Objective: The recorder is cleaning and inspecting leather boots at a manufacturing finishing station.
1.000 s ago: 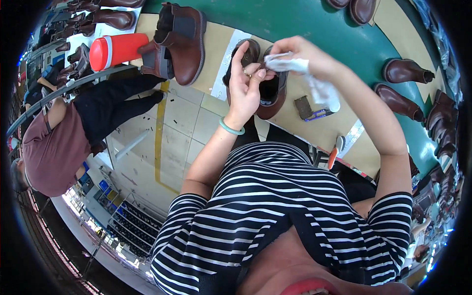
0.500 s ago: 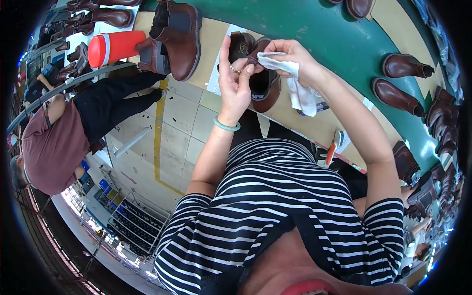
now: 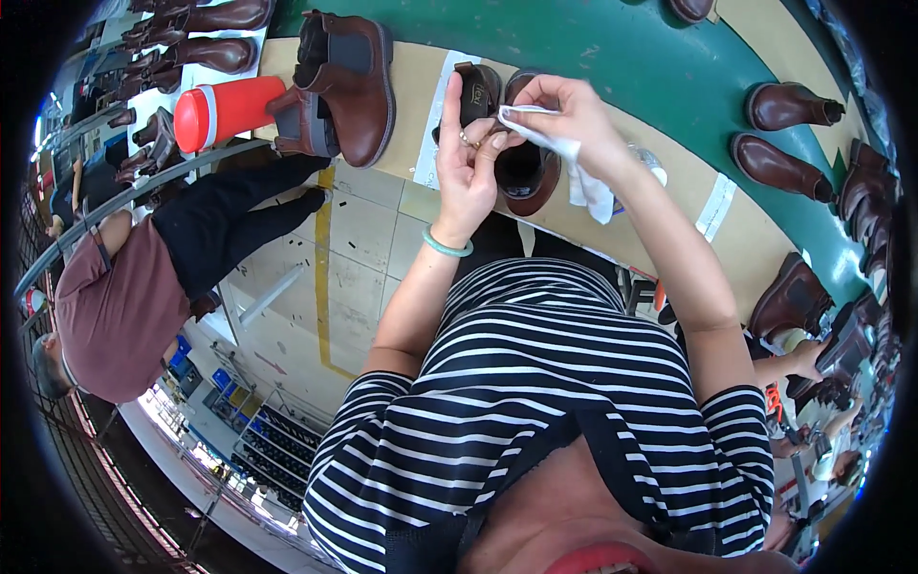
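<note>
My left hand (image 3: 469, 172), with a green bangle and a ring, has one finger stretched up; its thumb and other fingers are bent together on the upper edge of a brown ankle boot (image 3: 534, 199). The boot's dark opening faces me, and its pull tab and printed lining (image 3: 478, 94) show behind my fingers. In my right hand (image 3: 579, 120) a white cloth (image 3: 590, 194) is pinched, one end at the boot's edge close to my left fingers, the rest hanging down. My fingers partly hide the contact.
A pair of brown boots (image 3: 361, 105) stands left on the cardboard-covered bench (image 3: 413, 81), beside a red container (image 3: 229, 110). Brown boots (image 3: 789, 107) lie on the green surface (image 3: 631, 57) at right. A person in a maroon shirt (image 3: 124, 306) is at the left; another person's hand (image 3: 808, 359) is at right.
The view has shifted slightly, so most things sit a little further right or lower. Both hands stay at the boot, cloth still held. A hand at the right edge now shows more clearly on a boot.
</note>
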Tool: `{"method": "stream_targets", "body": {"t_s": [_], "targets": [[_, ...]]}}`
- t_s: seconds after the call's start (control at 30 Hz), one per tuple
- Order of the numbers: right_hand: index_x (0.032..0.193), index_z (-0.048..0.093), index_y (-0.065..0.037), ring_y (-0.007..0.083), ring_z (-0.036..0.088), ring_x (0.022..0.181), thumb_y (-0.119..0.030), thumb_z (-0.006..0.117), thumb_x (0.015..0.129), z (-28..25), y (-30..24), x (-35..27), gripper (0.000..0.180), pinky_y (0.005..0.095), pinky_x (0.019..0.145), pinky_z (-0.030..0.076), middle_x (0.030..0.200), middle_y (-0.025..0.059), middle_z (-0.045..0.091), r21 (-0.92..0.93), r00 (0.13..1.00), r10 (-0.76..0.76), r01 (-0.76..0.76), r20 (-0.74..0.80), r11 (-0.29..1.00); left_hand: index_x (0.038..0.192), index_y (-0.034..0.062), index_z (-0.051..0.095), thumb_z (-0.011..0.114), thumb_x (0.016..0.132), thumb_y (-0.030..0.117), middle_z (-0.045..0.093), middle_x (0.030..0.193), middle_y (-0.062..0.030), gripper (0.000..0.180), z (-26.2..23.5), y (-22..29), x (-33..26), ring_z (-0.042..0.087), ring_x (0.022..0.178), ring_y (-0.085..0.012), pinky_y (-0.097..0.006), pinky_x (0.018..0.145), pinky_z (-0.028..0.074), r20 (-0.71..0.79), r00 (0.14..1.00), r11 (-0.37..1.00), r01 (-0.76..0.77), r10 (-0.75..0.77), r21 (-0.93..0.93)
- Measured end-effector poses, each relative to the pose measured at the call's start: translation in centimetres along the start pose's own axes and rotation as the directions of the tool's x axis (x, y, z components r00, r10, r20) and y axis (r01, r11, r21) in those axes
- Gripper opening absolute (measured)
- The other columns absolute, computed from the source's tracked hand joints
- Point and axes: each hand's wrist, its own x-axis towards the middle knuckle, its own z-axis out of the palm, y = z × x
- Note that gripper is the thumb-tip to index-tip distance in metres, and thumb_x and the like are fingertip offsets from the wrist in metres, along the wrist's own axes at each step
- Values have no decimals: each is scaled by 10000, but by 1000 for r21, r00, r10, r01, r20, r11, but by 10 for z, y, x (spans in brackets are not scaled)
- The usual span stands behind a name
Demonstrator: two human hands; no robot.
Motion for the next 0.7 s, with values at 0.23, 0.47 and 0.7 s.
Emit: {"method": "stream_targets", "body": {"t_s": [0.23, 0.47, 0.7], "targets": [[963, 569, -10, 40, 389, 422, -111, 563, 902, -52, -17, -5, 118, 200, 375, 250, 689, 14, 545, 310, 906, 301, -207, -298, 928, 1439, 33, 235, 441, 986, 139, 662, 869, -162, 509, -8, 17, 33, 680, 778, -234, -311, 713, 563, 5, 985, 982, 173, -174, 75], [972, 551, -6, 39, 383, 410, -71, 475, 926, -45, -47, -1, 109, 174, 376, 258, 732, 54, 570, 471, 964, 234, -149, -127, 870, 1384, -43, 323, 505, 958, 152, 667, 833, -200, 502, -36, 22, 82, 686, 721, -227, -284, 659, 565, -173, 939, 782, 344, -298, 519], [935, 629, -9, 17, 448, 484, -95, 619, 878, 13, -51, 19, 104, 171, 407, 303, 728, 31, 619, 288, 948, 314, -287, -48, 913, 1418, -9, 266, 539, 897, -46, 657, 964, -160, 590, -70, 7, 40, 651, 899, -179, -288, 813, 544, -158, 981, 964, 145, -111, 222]]}}
